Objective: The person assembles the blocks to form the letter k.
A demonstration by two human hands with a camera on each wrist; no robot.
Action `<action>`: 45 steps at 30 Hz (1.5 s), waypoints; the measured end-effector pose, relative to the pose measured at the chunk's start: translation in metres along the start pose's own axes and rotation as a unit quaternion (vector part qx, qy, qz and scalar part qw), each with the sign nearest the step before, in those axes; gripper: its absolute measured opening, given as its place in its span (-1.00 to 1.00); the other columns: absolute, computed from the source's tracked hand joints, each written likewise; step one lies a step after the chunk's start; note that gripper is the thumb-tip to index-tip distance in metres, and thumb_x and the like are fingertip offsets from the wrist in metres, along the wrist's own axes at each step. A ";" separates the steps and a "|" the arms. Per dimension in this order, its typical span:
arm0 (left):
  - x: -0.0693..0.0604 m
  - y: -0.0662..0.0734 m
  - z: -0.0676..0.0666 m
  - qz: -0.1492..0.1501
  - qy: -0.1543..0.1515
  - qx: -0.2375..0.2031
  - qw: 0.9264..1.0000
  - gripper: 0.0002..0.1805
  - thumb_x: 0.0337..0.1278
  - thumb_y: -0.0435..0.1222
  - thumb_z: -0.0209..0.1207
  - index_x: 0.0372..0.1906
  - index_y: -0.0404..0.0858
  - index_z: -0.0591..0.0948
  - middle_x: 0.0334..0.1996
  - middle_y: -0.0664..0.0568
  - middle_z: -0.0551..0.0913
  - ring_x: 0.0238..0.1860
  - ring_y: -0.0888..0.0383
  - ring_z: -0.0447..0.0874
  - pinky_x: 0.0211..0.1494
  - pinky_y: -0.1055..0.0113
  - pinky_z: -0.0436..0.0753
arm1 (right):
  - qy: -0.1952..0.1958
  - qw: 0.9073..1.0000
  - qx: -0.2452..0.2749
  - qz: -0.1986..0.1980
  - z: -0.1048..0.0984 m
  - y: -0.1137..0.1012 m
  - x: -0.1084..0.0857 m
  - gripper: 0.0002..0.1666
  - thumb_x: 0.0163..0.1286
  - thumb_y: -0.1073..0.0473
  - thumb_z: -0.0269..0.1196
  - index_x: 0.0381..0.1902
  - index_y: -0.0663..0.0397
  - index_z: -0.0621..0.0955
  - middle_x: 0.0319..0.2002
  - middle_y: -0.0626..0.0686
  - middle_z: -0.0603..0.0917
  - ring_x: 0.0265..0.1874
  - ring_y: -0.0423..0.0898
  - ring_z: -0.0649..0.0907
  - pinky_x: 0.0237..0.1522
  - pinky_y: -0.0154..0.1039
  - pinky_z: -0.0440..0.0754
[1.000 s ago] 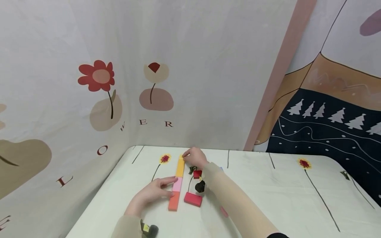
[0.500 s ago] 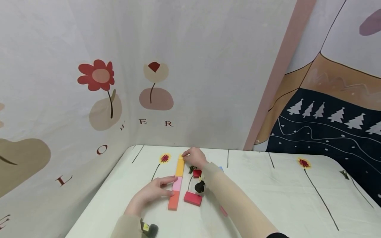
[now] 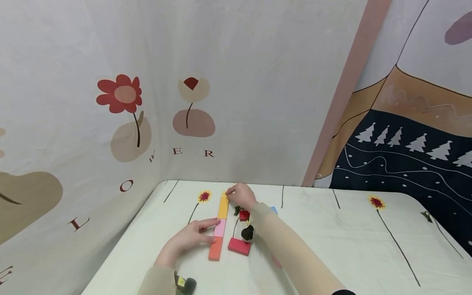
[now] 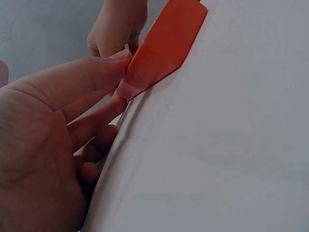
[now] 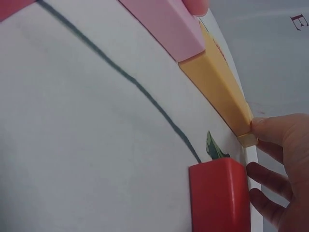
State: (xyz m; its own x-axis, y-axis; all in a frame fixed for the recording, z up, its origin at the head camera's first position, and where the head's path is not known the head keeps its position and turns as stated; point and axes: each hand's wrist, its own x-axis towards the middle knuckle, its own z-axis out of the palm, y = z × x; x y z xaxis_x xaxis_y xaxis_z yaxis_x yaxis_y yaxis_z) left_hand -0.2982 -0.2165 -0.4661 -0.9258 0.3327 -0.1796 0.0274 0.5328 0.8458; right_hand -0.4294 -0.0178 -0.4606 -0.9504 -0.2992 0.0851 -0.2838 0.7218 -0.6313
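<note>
A straight row of blocks runs away from me in the head view: an orange block (image 3: pixel 215 252) nearest, then a pink block (image 3: pixel 220 229), a yellow-orange block (image 3: pixel 223 208) and a small pale-yellow block (image 5: pixel 248 140) at the far end. My left hand (image 3: pixel 189 237) is at the row's left side, its thumb touching the orange block and its extended forefinger on the pink one. At the far end, my right hand (image 3: pixel 241 195) pinches the small yellow block between thumb and finger. Much of that block is hidden by the fingers in the head view.
Right of the row lie a red block (image 3: pixel 239 246) and another red block (image 3: pixel 243 216), partly behind the wrist camera (image 3: pixel 248 232). Beside the right forearm, a blue block (image 3: pixel 274 209) and a pink piece (image 3: pixel 276 262) show partly. A patterned fabric wall (image 3: pixel 258 123) stands behind the table.
Both hands stay almost still on the row. The right forearm shifts very slightly, showing a little more of the blue block.
</note>
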 end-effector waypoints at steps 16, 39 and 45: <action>-0.001 0.002 0.000 0.000 0.002 0.004 1.000 -0.35 -0.01 -0.10 0.41 0.29 0.07 0.53 0.34 0.03 0.42 0.39 -0.15 0.24 0.32 -0.25 0.24 | 0.010 1.000 -0.009 0.002 -0.002 -0.005 -0.006 -0.82 0.34 0.10 0.30 -0.14 -0.10 0.78 -0.04 -0.08 0.71 -0.02 -0.10 0.60 0.03 -0.19 0.59; 0.000 -0.003 0.001 0.006 0.001 -0.010 1.000 -0.35 -0.01 -0.13 0.41 0.28 0.06 0.53 0.35 0.01 0.40 0.38 -0.17 0.25 0.33 -0.25 0.23 | 0.006 1.000 -0.008 0.006 0.002 -0.002 -0.009 -0.81 0.33 0.08 0.31 -0.15 -0.12 0.77 0.10 -0.09 0.65 0.08 -0.07 0.58 -0.07 -0.25 0.62; 0.001 -0.005 0.000 0.000 0.002 -0.008 1.000 -0.34 -0.02 -0.10 0.41 0.28 0.09 0.53 0.35 0.02 0.41 0.37 -0.16 0.26 0.33 -0.26 0.22 | -0.002 1.000 -0.006 -0.005 -0.003 -0.005 -0.011 -0.74 0.34 0.01 0.29 -0.07 -0.08 0.75 0.06 -0.05 0.66 -0.19 -0.16 0.59 -0.34 -0.34 0.59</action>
State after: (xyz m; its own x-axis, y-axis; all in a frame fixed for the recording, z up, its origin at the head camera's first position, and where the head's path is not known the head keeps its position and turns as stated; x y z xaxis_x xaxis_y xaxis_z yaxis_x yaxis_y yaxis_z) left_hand -0.2996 -0.2187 -0.4700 -0.9276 0.3286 -0.1776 0.0206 0.5197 0.8541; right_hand -0.4178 -0.0162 -0.4563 -0.9471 -0.3086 0.0879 -0.2944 0.7268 -0.6205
